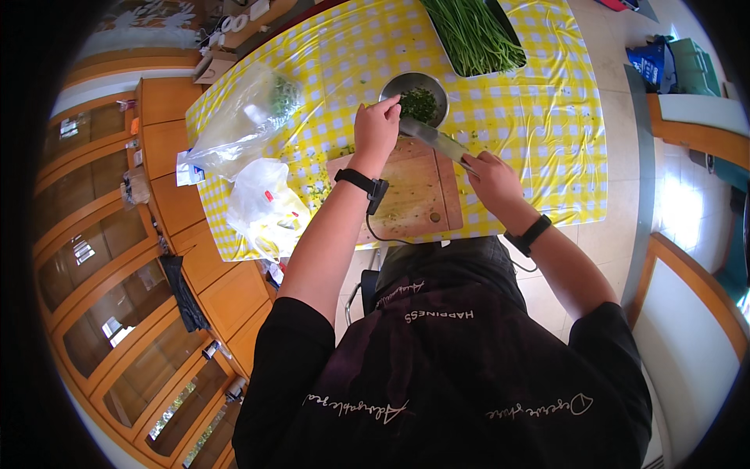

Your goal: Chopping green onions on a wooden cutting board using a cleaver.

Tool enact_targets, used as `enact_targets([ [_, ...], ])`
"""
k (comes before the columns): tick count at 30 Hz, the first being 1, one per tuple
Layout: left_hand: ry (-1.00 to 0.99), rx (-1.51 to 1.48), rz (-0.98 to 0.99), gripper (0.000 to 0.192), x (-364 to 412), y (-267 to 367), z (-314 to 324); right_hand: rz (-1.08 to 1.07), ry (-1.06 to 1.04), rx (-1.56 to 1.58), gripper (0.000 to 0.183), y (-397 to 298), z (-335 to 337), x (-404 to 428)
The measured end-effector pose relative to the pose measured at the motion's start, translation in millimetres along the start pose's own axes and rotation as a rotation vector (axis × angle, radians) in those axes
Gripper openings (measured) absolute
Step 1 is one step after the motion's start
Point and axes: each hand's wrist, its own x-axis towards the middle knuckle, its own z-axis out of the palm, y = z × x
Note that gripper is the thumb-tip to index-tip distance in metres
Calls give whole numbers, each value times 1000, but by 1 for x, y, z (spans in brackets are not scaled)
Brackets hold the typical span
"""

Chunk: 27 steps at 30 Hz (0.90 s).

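My right hand (495, 184) grips the handle of a kitchen knife (436, 140). The broad blade slants up to the left, its tip end over the near rim of a metal bowl (389, 89). Chopped green herbs (418, 105) lie inside that bowl. At the bowl's left rim is my left hand (378, 126), fingers bent and close to the blade's end; whether they touch blade or rim is unclear. Below both hands rests a wooden cutting board (404, 187), with green bits scattered over it.
A tray (458, 74) of long green stalks (474, 35) stands at the far side. Clear plastic bag (234, 129) and white plastic bag (258, 193) lie to the left. Green scraps dot the yellow checked tablecloth (545, 129). Wooden cabinets (170, 140) flank the table's left.
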Motion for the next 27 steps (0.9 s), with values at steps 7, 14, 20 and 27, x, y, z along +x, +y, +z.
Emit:
enact_targets([
  [7,-68,-587,-354,24,-12,-4,-4,123,132,413,33,20,-13,-26],
  [14,-148,-932,-542,27,-25,-5,-10,301,201,447,32,38,-29,-56],
  [20,-73,-364,-348,26,-9,-6,14,341,264,438,32,28,-42,-78],
  [27,153,65,-112,14,-5,-19,51,373,285,390,31,21,-60,-104],
])
